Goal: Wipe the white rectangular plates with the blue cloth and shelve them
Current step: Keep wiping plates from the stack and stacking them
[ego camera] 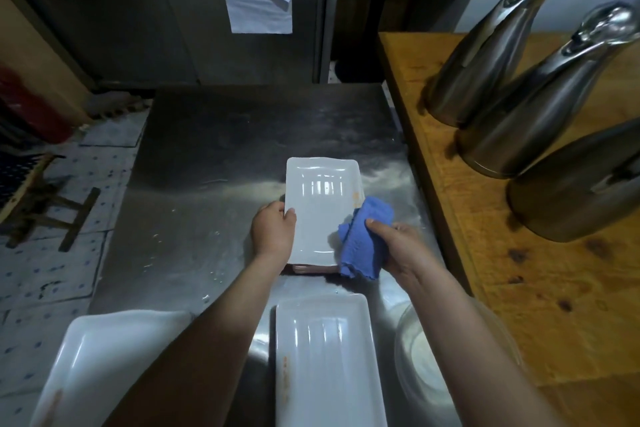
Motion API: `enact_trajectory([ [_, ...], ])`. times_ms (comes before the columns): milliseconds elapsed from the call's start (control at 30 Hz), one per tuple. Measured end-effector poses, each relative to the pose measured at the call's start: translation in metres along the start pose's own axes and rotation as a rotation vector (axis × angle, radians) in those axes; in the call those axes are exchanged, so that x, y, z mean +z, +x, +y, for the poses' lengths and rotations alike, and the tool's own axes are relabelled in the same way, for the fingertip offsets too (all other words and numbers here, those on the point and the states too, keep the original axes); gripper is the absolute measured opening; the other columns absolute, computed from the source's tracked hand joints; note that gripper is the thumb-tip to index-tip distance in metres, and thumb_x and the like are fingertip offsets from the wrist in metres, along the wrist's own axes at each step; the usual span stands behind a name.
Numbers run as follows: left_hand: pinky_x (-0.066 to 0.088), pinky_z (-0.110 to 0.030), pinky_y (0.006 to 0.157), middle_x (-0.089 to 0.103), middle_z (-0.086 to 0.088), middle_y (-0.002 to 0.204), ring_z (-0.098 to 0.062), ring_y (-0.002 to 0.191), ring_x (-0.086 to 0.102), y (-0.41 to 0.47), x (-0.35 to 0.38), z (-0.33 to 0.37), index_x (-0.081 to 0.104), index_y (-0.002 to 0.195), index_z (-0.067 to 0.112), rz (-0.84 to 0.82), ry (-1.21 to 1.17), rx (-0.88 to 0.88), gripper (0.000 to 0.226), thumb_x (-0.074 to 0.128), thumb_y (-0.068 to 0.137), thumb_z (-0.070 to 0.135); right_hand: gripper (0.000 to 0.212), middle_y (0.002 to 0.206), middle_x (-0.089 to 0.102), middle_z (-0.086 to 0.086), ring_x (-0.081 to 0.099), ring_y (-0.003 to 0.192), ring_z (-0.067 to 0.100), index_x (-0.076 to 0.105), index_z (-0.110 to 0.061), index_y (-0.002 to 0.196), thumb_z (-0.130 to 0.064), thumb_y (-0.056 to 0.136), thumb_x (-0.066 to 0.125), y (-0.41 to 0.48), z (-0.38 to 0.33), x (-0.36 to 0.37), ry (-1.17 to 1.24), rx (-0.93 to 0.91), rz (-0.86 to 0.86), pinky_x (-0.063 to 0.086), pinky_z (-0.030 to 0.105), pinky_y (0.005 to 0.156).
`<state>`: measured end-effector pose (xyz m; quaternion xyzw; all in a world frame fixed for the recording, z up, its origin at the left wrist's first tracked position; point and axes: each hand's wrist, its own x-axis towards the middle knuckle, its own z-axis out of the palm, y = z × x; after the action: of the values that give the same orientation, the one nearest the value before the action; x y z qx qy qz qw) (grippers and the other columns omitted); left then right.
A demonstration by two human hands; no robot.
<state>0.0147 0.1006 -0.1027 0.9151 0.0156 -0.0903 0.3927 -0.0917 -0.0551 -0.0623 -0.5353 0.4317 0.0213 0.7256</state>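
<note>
On the surface [214, 149] sits one plate [318, 204], the cloth [363, 239] on its right edge. Nearer lie a second plate [325, 357] and, left of it, a third plate [104, 357] — at right, three jugs [519, 107] stand on a wooden surface [519, 288].

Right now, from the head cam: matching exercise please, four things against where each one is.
Things:
1 blue cloth
2 white rectangular plate farthest from the camera
3 tall steel jugs
4 white paper sheet

Places:
A on the wooden counter
B on the steel cabinet door
C bunched in the right hand
D gripped by the left hand

Pairs: 1-C; 2-D; 3-A; 4-B
</note>
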Motion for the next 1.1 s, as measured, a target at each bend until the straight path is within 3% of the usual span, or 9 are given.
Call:
enact_trajectory([
  [100,0.037,-0.031,0.065,0.063,-0.012,0.087,-0.031,0.081,0.057,0.002,-0.006,0.0,0.061,0.092,0.001,0.006,-0.009,0.002,0.019,0.047,0.092,0.014,0.012,0.09,0.068,0.014,0.065,0.081,0.025,0.061,-0.005,0.085,-0.016,0.088,0.065,-0.003,-0.001,-0.004,-0.012,0.003,0.024,0.049,0.032,0.064],
  [267,0.036,-0.03,0.064,0.055,-0.005,0.084,-0.026,0.075,0.05,-0.003,-0.015,-0.006,0.046,0.096,0.011,-0.011,-0.13,-0.042,0.008,0.041,0.096,0.017,0.032,0.108,0.066,0.019,0.062,0.102,0.034,0.06,0.004,0.111,-0.019,0.089,0.063,-0.014,-0.002,-0.009,-0.055,0.005,0.01,0.053,0.042,0.083],
  [467,0.038,-0.031,0.066,0.051,-0.005,0.084,-0.027,0.076,0.049,-0.012,-0.024,-0.01,0.039,0.096,0.013,-0.01,-0.214,-0.094,0.008,0.037,0.098,0.02,0.032,0.112,0.066,0.021,0.062,0.105,0.035,0.058,0.004,0.114,-0.017,0.091,0.061,-0.029,0.001,-0.011,-0.041,-0.008,0.008,0.049,0.05,0.095],
  [633,0.037,-0.03,0.059,0.046,0.002,0.077,-0.016,0.069,0.046,-0.03,-0.034,-0.007,0.034,0.099,0.013,-0.041,-0.304,-0.127,0.008,0.033,0.099,0.021,0.032,0.112,0.065,0.021,0.062,0.106,0.036,0.059,0.005,0.114,-0.017,0.09,0.061,-0.044,0.005,-0.012,-0.019,-0.029,0.002,0.05,0.048,0.094],
  [800,0.035,-0.03,0.059,0.046,0.002,0.076,-0.016,0.068,0.044,-0.058,-0.043,0.003,0.034,0.101,0.014,-0.065,-0.415,-0.118,0.008,0.033,0.098,0.021,0.021,0.099,0.069,0.016,0.067,0.092,0.029,0.062,-0.002,0.1,-0.02,0.09,0.063,-0.063,0.007,-0.021,-0.019,-0.076,-0.039,0.055,0.039,0.079],
  [967,0.044,-0.036,0.077,0.053,-0.001,0.088,-0.023,0.084,0.052,-0.088,-0.053,0.016,0.037,0.107,0.017,-0.071,-0.509,-0.137,0.013,0.035,0.099,0.026,0.014,0.088,0.072,0.009,0.069,0.076,0.018,0.064,-0.005,0.099,-0.015,0.089,0.062,-0.089,0.002,-0.022,-0.031,-0.171,-0.166,0.056,0.03,0.063],
  [1100,0.048,-0.042,0.091,0.062,-0.01,0.105,-0.029,0.097,0.059,-0.116,-0.061,0.023,0.052,0.111,0.012,-0.093,-0.568,-0.115,0.025,0.033,0.101,0.026,0.01,0.088,0.072,0.009,0.069,0.077,0.02,0.064,-0.007,0.098,-0.006,0.088,0.062,-0.114,-0.004,-0.007,-0.038,-0.244,-0.317,0.056,0.033,0.067],
])
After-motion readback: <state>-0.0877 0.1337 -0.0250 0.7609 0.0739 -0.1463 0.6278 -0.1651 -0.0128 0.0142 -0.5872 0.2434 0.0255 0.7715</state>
